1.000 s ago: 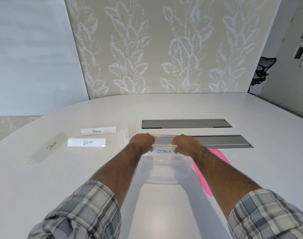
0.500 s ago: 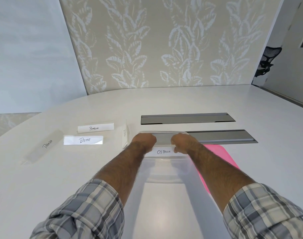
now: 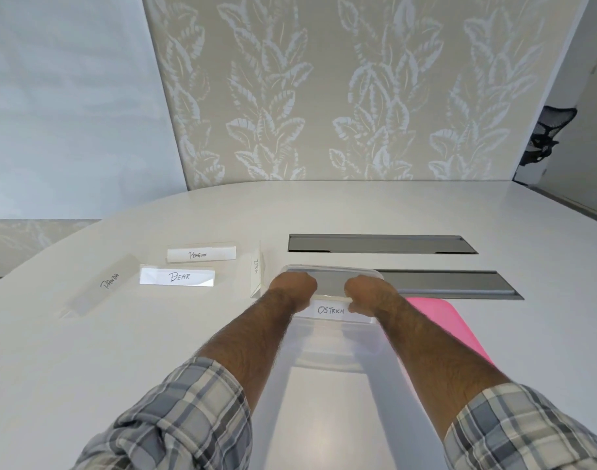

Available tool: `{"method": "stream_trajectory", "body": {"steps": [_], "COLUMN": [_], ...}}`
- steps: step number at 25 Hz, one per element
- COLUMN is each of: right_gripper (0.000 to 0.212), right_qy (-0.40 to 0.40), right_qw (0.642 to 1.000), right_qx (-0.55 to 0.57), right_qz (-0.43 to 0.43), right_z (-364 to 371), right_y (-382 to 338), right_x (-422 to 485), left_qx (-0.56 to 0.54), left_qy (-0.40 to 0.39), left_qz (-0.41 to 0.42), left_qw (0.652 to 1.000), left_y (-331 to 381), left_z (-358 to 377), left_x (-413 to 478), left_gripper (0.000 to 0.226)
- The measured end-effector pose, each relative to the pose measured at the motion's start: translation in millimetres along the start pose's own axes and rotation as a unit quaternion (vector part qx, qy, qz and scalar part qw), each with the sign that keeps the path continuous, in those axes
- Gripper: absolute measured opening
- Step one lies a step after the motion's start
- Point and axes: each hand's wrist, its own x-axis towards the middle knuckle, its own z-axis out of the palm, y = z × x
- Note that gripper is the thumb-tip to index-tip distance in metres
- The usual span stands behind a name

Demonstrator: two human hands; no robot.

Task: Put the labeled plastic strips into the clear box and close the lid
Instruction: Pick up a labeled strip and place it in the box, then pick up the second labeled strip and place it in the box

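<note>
While both hands (image 3: 331,291) pinch the clear "Ostrich"-labeled plastic strip (image 3: 330,310) inside the clear plastic box (image 3: 331,362), release appears next; four strips remain.

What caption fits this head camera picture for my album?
Both hands, left and right, hold the Ostrich strip over the clear box; four strips wait on the table.

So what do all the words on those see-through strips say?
"OSTRICH": on the strip held by the left hand and right hand over the clear box.
"BEAR": strip lying on the table.
"PENGUIN": strip behind it.
"PANDA": slanted strip, far left.
Strip beside the box: turned sideways, maybe "ZEBRA", too small to be sure.
</note>
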Motion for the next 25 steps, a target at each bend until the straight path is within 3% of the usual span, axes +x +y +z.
{"method": "stream_trajectory", "body": {"steps": [3, 8, 12, 16, 21, 25], "right_gripper": [0.033, 0.03, 0.027, 0.032, 0.038, 0.053], "right_qy": [0.027, 0.076, 0.104, 0.128, 0.146, 0.134], "right_qw": [1.0, 0.997, 0.994, 0.989, 0.983, 0.981], "right_qx": [0.016, 0.023, 0.028, 0.034, 0.064, 0.089], "right_qz": [-0.001, -0.01, -0.032, -0.061, -0.091, -0.106], "right_z": [-7, -32, -60, -88, -107, -108], "right_y": [-1, -18, -46, -87, -145, -192], "right_x": [-3, -8, -15, -21, -22, -13], "left_qx": [-0.031, -0.013, -0.007, -0.016, -0.066, -0.077], "left_qy": [0.045, 0.214, 0.247, 0.207, 0.069, 0.062], "left_qz": [0.024, 0.065, 0.04, -0.035, -0.183, -0.192], "left_qw": [0.998, 0.974, 0.968, 0.978, 0.979, 0.976], "left_y": [-6, -30, -74, -125, -186, -234], "left_z": [-10, -32, -38, -33, -14, -7], "left_x": [-13, -52, -87, -134, -193, -218], "left_gripper": [0.025, 0.029, 0.026, 0.036, 0.075, 0.076]}}
